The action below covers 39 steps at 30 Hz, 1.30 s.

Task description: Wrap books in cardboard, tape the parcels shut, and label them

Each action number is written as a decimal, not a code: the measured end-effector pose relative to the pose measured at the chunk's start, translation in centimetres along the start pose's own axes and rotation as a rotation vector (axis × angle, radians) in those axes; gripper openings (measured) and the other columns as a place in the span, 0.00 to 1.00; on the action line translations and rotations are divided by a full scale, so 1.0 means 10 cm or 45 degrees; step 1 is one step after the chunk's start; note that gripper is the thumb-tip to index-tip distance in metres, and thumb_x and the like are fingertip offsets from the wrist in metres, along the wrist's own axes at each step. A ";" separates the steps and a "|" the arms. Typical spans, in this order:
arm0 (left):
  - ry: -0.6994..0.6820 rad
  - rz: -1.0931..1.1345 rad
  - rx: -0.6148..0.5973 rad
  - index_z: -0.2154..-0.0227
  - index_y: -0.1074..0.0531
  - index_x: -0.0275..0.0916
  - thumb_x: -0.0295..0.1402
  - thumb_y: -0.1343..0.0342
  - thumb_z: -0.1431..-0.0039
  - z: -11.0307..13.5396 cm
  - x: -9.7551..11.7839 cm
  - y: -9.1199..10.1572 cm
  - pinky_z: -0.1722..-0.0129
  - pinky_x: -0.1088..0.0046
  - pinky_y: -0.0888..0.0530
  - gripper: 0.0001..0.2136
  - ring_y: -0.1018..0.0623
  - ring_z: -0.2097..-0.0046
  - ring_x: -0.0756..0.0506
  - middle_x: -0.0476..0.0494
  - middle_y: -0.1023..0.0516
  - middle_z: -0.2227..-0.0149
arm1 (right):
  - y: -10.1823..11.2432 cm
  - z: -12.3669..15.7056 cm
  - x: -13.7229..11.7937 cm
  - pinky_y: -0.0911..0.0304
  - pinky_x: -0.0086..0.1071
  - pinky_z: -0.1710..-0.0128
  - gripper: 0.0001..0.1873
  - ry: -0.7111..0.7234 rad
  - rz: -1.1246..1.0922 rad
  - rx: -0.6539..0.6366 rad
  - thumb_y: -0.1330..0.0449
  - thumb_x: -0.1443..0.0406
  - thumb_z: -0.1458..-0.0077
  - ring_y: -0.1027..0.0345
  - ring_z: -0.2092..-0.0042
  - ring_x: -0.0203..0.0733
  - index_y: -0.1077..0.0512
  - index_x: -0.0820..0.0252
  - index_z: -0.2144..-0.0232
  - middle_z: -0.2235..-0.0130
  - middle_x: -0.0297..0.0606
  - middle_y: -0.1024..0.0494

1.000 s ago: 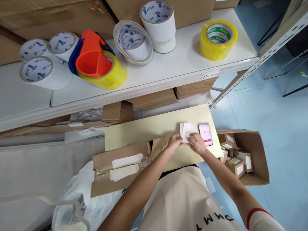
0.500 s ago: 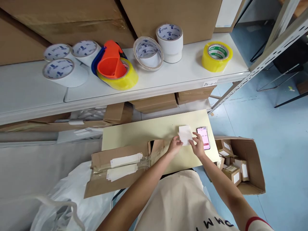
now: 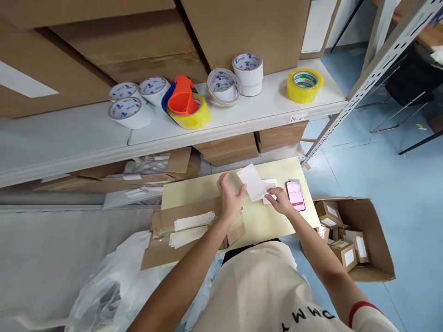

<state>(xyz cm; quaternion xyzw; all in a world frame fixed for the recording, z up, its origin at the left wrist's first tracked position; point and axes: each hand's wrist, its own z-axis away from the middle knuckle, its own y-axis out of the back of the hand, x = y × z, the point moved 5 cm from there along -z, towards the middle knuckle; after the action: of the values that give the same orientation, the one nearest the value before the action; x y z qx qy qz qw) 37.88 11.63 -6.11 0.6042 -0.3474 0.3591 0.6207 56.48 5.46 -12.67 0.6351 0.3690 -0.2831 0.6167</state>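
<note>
A white paper card is tilted above the pale yellow board, its lower right corner pinched by my right hand. Beneath and behind it, more white paper lies on the board, partly covered by the card. To the left, my left hand has its thumb and fingers spread apart, close to the card's left side and holding nothing. A phone with a lit pink screen lies just right of my right hand. Near my left forearm is a flattened cardboard box with white paper strips on it.
On the shelf ahead stand white tape rolls, an orange tape dispenser and a yellow tape roll. An open carton with several small boxes is at the right. White plastic bags lie lower left.
The white card has been lifted and swung left off the paper below, held in my right hand. My left hand has let go, moved left and spread open. The view has shifted slightly.
</note>
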 end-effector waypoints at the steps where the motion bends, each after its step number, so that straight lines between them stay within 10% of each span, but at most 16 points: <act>1: -0.174 -0.099 -0.056 0.45 0.35 0.43 0.36 0.38 0.47 0.03 0.13 0.02 0.34 0.54 0.44 0.26 0.44 0.31 0.35 0.35 0.37 0.37 | 0.00 -0.01 -0.05 0.39 0.38 0.53 0.13 0.041 0.036 -0.025 0.48 0.60 0.35 0.27 0.64 0.43 0.26 0.57 0.67 0.67 0.38 0.20; 4: -0.584 -0.259 -0.591 0.51 0.27 0.45 0.31 0.41 0.46 0.15 0.44 -0.14 0.33 0.47 0.57 0.18 0.47 0.31 0.32 0.39 0.34 0.37 | 0.04 -0.02 -0.18 0.43 0.41 0.48 0.11 0.170 0.094 -0.113 0.48 0.62 0.35 0.27 0.59 0.44 0.26 0.57 0.63 0.61 0.40 0.19; 7: -0.621 -0.325 -0.950 0.58 0.22 0.48 0.27 0.48 0.43 0.18 0.50 -0.27 0.34 0.44 0.63 0.15 0.39 0.34 0.34 0.41 0.23 0.47 | 0.10 -0.01 -0.27 0.44 0.43 0.47 0.10 0.263 0.113 -0.193 0.47 0.64 0.36 0.28 0.55 0.45 0.26 0.57 0.61 0.58 0.42 0.19; 19: -0.352 -0.382 -1.151 0.84 0.29 0.44 0.38 0.42 0.46 0.07 0.39 -0.47 0.39 0.56 0.43 0.13 0.26 0.59 0.41 0.46 0.26 0.76 | 0.16 0.00 -0.24 0.37 0.34 0.62 0.16 0.261 -0.017 -0.194 0.47 0.57 0.35 0.28 0.69 0.42 0.24 0.57 0.68 0.71 0.38 0.19; 39: -0.054 -0.222 -1.249 0.83 0.30 0.41 0.45 0.42 0.52 -0.19 0.01 -0.75 0.69 0.74 0.36 0.14 0.33 0.74 0.48 0.54 0.33 0.82 | 0.14 -0.10 0.03 0.35 0.37 0.59 0.20 0.176 -0.100 -0.123 0.48 0.52 0.35 0.28 0.66 0.43 0.25 0.57 0.70 0.70 0.40 0.20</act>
<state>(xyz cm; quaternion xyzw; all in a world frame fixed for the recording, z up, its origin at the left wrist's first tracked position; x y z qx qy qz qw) 44.37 13.40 -9.84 0.2751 -0.4360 0.0878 0.8524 57.70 6.49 -12.03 0.6078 0.4485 -0.2443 0.6081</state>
